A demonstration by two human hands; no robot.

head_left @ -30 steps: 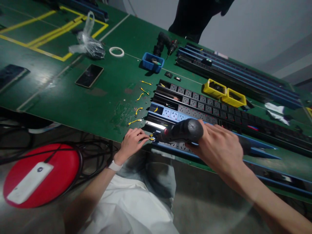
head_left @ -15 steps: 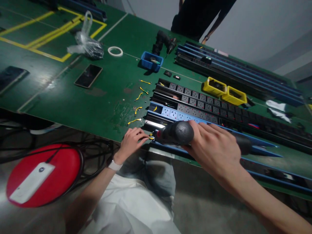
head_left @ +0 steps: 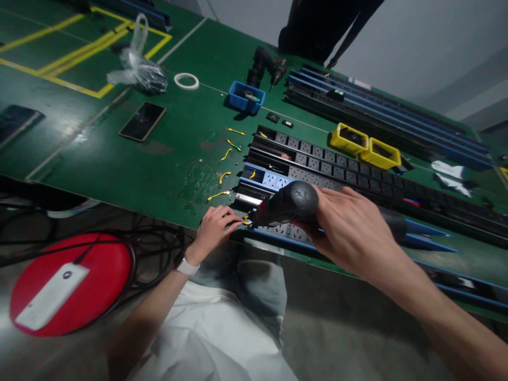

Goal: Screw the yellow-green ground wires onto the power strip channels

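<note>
My right hand (head_left: 351, 219) is wrapped round a black cordless screwdriver (head_left: 293, 203), whose front end points at the left end of the nearest blue power strip (head_left: 283, 231). The tool's tip is hidden behind its body. Just left of it, my left hand (head_left: 217, 225) pinches a short yellow wire (head_left: 246, 223) with a metal terminal at the strip's end. Beside that strip lie a rail with a silver plate (head_left: 248, 199) and a blue socket strip (head_left: 273, 180). Several loose yellow wires (head_left: 218, 196) are spread on the green table left of the strips.
Black socket strips (head_left: 317, 152) lie farther back, with yellow bins (head_left: 349, 138) behind them. A blue bin (head_left: 246, 98), another power tool (head_left: 265, 66), a tape roll (head_left: 186, 81) and a phone (head_left: 142, 121) are on the table (head_left: 174, 164). A person (head_left: 321, 32) stands across it.
The screwdriver's rear end has shifted slightly up, and my right hand with it, showing more sockets of the nearest strip. My left hand keeps its pinch on the yellow wire.
</note>
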